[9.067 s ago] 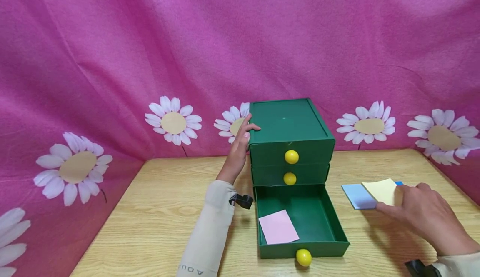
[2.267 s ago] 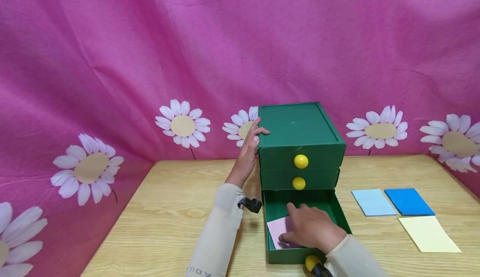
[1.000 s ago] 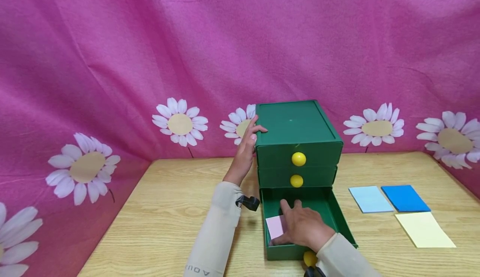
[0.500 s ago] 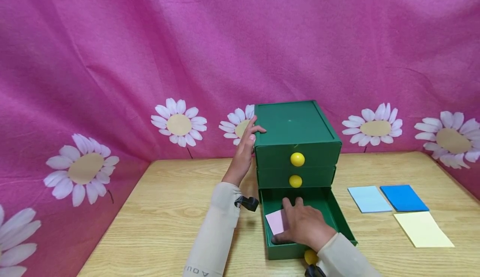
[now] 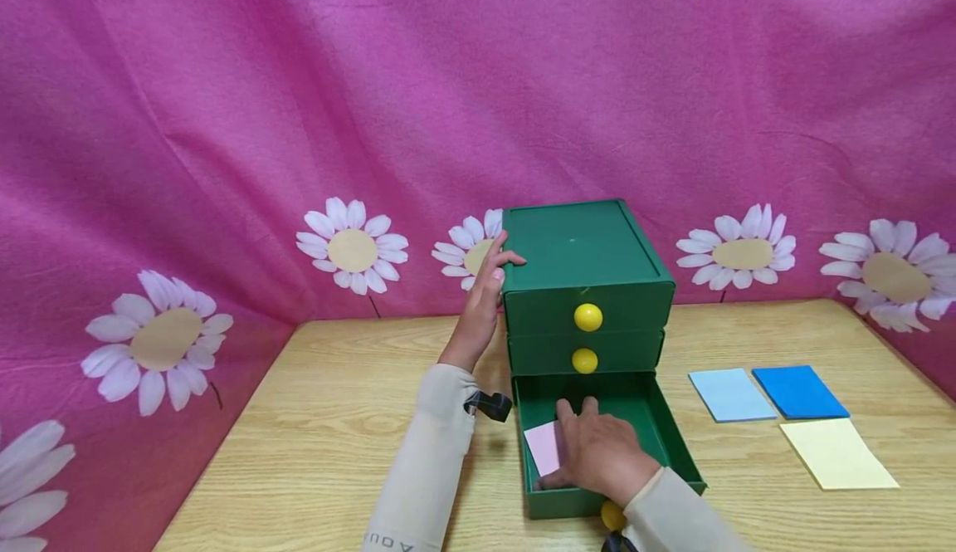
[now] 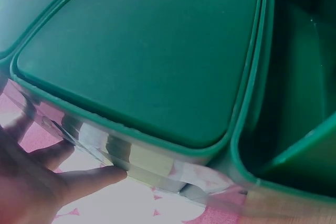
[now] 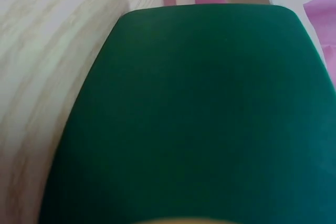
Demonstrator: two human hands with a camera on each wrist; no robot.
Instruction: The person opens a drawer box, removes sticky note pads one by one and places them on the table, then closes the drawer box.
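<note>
A green drawer cabinet (image 5: 590, 245) with round yellow knobs stands on the table. Its bottom drawer (image 5: 675, 444) is pulled out. Inside at the left lies a pink sticky note (image 5: 543, 448), partly covered by my right hand (image 5: 601, 452), whose spread fingers reach down over it. The thumb is near the drawer's front left corner. My left hand (image 5: 478, 311) rests against the cabinet's left side, fingertips over the top edge; the left wrist view shows its fingers (image 6: 94, 182) extended along that side. The right wrist view shows only the drawer front (image 7: 199, 103), without the hand.
Right of the cabinet lie a light blue pad (image 5: 732, 395), a dark blue pad (image 5: 801, 392) and a pale yellow sheet (image 5: 840, 453). A pink flowered cloth (image 5: 478, 79) hangs behind the wooden table (image 5: 336, 403).
My right hand has gone from the yellow sheet on the right into the drawer, and the pink note has shifted slightly there. The yellow sheet now lies in front of the pads.
</note>
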